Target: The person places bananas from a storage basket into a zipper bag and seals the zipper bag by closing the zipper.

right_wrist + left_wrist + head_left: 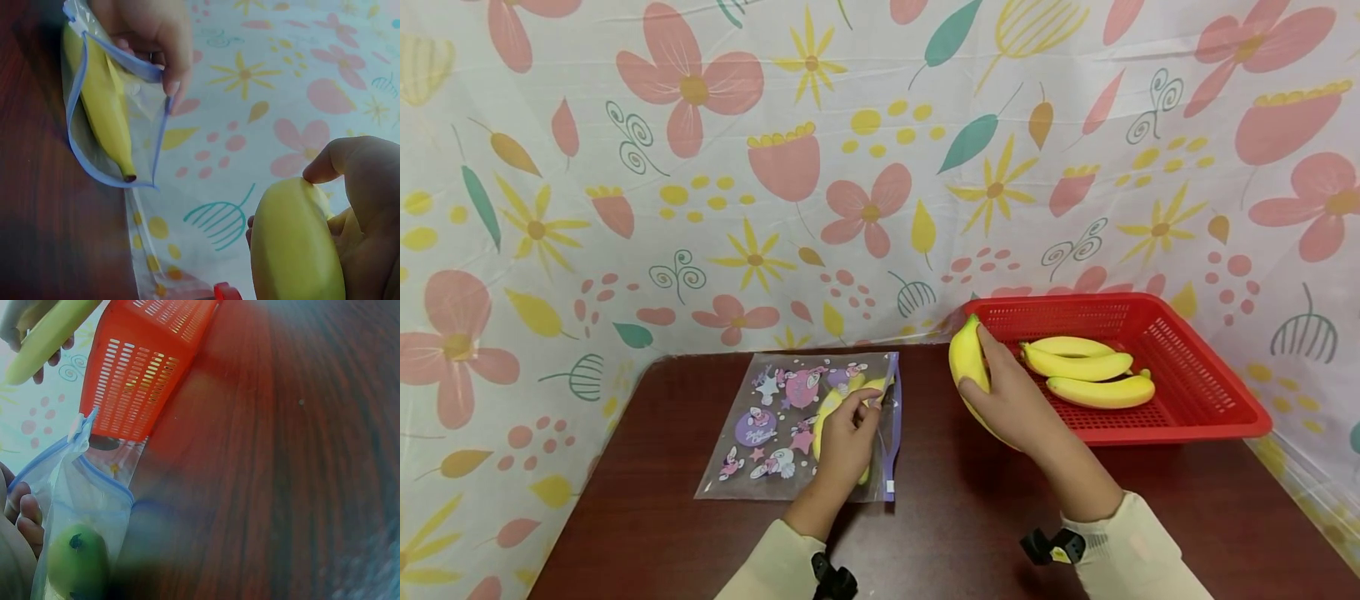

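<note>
A clear zip bag with pink and purple cartoon prints lies on the table, its purple-edged mouth facing right. My left hand pinches the upper layer at that mouth and lifts it, so the right wrist view shows the bag gaping. Inside lies a yellow banana, partly hidden by my left hand in the head view. My right hand grips another banana in the air between the bag and the red basket. Its thumb and fingers wrap round the fruit, which is held roughly upright.
On the right stands a red plastic basket with slotted walls, holding several bananas. A white slider sits at the near end of the bag's zip. Behind the dark wooden table hangs a flower-patterned cloth.
</note>
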A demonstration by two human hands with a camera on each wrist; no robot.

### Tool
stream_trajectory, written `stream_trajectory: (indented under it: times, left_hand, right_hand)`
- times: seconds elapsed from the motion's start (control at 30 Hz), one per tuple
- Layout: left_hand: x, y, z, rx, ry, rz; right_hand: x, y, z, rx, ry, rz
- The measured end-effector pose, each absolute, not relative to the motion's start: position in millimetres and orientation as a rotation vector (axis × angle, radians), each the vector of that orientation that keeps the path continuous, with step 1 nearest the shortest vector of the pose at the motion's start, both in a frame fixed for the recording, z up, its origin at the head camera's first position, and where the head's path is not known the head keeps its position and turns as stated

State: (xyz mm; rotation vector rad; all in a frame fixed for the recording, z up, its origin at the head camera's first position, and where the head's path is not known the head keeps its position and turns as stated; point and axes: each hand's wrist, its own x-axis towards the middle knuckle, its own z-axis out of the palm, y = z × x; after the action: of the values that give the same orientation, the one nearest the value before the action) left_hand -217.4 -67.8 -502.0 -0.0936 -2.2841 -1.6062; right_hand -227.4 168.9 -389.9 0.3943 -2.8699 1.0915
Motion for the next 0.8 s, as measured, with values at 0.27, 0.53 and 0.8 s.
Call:
stream_trajectory:
  times: [0.27,0.53,0.8]
  left_hand:
    - [-217.5,-67.9,-502.5,-0.096,-2.286,-1.628]
    - [-218.0,-67.6,-502.5,-0.082,-2.293,-1.621]
    - [-217.4,-67.8,-501.8,-0.077,-2.278,-1.639]
  right_hand:
    - [-224.3,160.0,-398.3,0.440,-2.884,1.115]
    - [-220.9,148.0,-409.4,0.470,-2.858,1.150]
    - [-217.8,136.5,-422.4,0.469,-2.865,1.091]
